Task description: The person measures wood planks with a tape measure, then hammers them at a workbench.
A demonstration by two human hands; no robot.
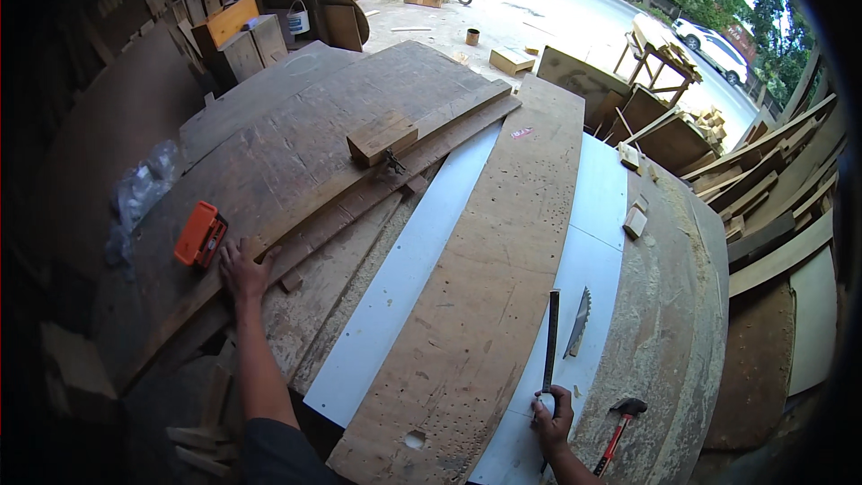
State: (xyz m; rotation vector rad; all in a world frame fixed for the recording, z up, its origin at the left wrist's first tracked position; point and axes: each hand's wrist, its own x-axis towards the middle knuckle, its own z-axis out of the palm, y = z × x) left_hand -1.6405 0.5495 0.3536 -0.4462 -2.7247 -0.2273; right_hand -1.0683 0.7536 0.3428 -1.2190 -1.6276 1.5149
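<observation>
Under your half-spread left hand [243, 271], the beam [310, 214] is lying, likely being steadied; orange box [199, 235] is sitting just beside. Your right hand [555, 415] is gripping the rule [551, 341] by its near end, fingers curled, probably keeping its edge exposed; saw blade [579, 323] is lying just beyond.

Item one: our left arm [267, 361], bare below sleeve, rising from lower edge, extended forward, leaning slightly left. Our left hand [244, 271], back upward, low-set, fingers spread forward, thumb held apart to right. Item two: our right forearm [574, 466], short bare length showing, angled forward and left from lower edge. Our right hand [556, 418], fingers curled, closed in grip, thumb on left side.
</observation>
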